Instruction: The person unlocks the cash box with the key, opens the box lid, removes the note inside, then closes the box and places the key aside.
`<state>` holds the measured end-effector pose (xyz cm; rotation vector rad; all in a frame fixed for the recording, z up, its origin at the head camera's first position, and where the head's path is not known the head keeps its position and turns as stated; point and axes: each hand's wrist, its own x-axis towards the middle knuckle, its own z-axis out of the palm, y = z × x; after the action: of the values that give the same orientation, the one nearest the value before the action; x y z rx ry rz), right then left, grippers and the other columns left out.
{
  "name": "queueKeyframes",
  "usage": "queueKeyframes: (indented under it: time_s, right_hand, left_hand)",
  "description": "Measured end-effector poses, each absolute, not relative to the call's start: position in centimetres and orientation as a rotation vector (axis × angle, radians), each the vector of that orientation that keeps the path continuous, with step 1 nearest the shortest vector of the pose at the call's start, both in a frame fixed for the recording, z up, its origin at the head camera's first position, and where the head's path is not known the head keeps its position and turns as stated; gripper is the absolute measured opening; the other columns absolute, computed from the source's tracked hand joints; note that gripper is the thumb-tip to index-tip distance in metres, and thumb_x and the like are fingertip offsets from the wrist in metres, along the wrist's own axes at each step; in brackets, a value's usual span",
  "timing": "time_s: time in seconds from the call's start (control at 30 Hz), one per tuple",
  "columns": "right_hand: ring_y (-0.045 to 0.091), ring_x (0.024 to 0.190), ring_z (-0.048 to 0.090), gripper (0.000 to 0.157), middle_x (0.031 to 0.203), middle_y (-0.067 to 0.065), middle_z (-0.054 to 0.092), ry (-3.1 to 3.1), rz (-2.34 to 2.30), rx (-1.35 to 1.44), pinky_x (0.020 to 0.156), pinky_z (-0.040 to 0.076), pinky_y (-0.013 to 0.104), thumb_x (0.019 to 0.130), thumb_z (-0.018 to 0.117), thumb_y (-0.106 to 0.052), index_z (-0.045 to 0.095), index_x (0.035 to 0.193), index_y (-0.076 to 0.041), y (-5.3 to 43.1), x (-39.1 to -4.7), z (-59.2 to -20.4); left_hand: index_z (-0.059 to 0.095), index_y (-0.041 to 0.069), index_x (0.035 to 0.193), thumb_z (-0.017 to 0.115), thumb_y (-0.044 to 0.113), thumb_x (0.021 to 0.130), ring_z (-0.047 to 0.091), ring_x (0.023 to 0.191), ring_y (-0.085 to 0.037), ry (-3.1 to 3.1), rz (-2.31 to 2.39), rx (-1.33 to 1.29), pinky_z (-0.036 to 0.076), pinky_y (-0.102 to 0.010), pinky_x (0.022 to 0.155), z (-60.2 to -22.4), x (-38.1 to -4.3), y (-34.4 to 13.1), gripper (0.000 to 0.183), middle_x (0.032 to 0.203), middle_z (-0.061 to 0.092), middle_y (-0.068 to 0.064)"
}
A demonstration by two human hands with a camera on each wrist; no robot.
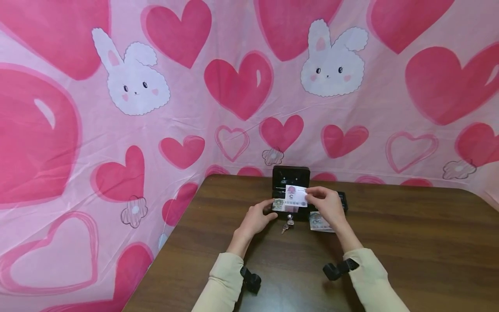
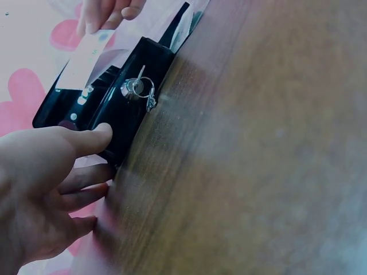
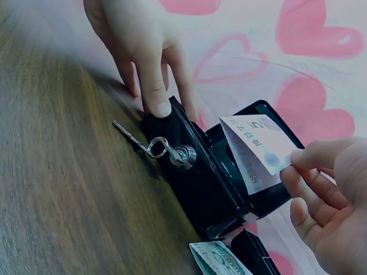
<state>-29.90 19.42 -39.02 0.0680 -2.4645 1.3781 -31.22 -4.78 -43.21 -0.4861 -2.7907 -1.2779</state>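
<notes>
A small black cash box (image 1: pixel 281 214) stands with its lid (image 1: pixel 291 174) raised. Keys on a ring (image 1: pixel 287 225) hang from the lock on its front. My left hand (image 1: pixel 255 219) holds the box at its left end, the thumb (image 2: pixel 94 140) on the front corner and the fingers around the side. Between thumb and fingertips, my right hand (image 1: pixel 327 206) pinches a folded purple banknote (image 3: pixel 258 143) marked 5, over the box opening. A greenish banknote (image 1: pixel 278 204) shows at the box's left part. The inside is partly hidden by the notes.
Right of the box, a green banknote marked 50 (image 1: pixel 317 222) lies on the wooden table (image 1: pixel 409 242), partly behind my right hand. A black object (image 1: pixel 343 201) sits beyond that hand. Pink cloth with hearts and rabbits (image 1: pixel 234 86) hangs behind the table.
</notes>
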Motion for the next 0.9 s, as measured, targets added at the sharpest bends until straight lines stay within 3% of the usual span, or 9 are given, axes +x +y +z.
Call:
queueKeyframes:
  time_s: [0.37, 0.9]
  right_hand:
    - [0.002, 0.071, 0.059, 0.025, 0.095, 0.015, 0.070, -2.399, 1.431, 0.105, 0.062, 0.048, 0.020, 0.090, 0.073, -0.019, 0.072, 0.110, -0.003, 20.2, -29.6, -38.5]
    - [0.007, 0.074, 0.062, 0.031, 0.092, 0.011, 0.069, -2.383, 1.550, 0.156, 0.065, 0.053, 0.027, 0.092, 0.070, -0.015, 0.066, 0.119, 0.000, 21.6, -29.2, -38.1]
  left_hand:
    - [0.056, 0.016, 0.142, 0.071, 0.026, 0.093, 0.062, 0.121, -0.026, -2.775, -1.240, -0.496, 0.046, -0.048, 0.104, -43.1, -31.2, -4.9, 0.053, 0.128, 0.067, -0.014]
    - [0.056, 0.017, 0.143, 0.069, 0.028, 0.094, 0.063, 0.119, -0.027, -2.787, -1.233, -0.504, 0.047, -0.048, 0.102, -43.0, -31.1, -4.8, 0.052, 0.125, 0.069, -0.013]
